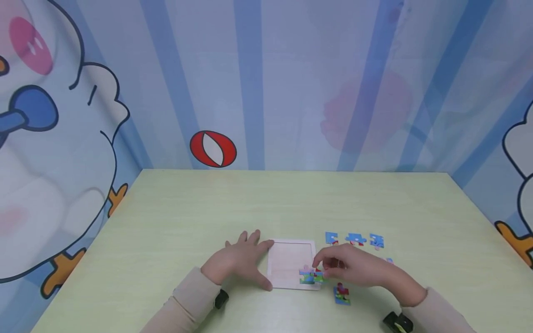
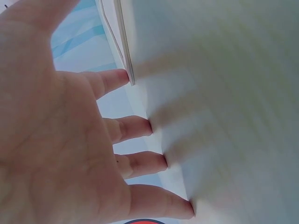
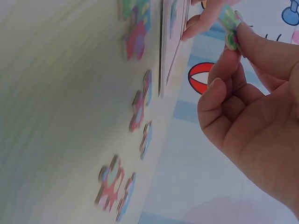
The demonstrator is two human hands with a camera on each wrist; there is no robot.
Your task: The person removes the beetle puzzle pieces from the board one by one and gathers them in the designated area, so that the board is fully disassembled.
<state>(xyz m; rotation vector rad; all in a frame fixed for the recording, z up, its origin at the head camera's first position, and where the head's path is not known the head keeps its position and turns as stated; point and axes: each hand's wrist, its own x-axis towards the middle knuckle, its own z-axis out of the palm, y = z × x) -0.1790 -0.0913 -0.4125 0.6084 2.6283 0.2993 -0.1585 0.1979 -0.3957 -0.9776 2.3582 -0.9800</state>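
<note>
A shallow square puzzle tray (image 1: 287, 256) lies on the table between both hands. My left hand (image 1: 238, 261) rests with spread fingers at its left edge, thumb and index finger touching the rim; the other fingertips (image 2: 142, 164) press on the tabletop. Between thumb and index finger my right hand (image 1: 354, 266) pinches a green-blue puzzle piece (image 3: 230, 21), held over the tray's lower right corner. Just left of it, inside the tray, is another puzzle piece (image 1: 306, 277), blue and green with a pink knob. The pinching fingers partly hide the held piece.
Several loose pieces lie right of the tray: a blue one (image 1: 331, 237), a blue-red one (image 1: 356, 238), another blue one (image 1: 376, 240), and a red-green one (image 1: 342, 294) nearer the front. One more (image 1: 389, 260) shows partly behind the right hand. A patterned curtain (image 1: 291, 92) stands behind the table.
</note>
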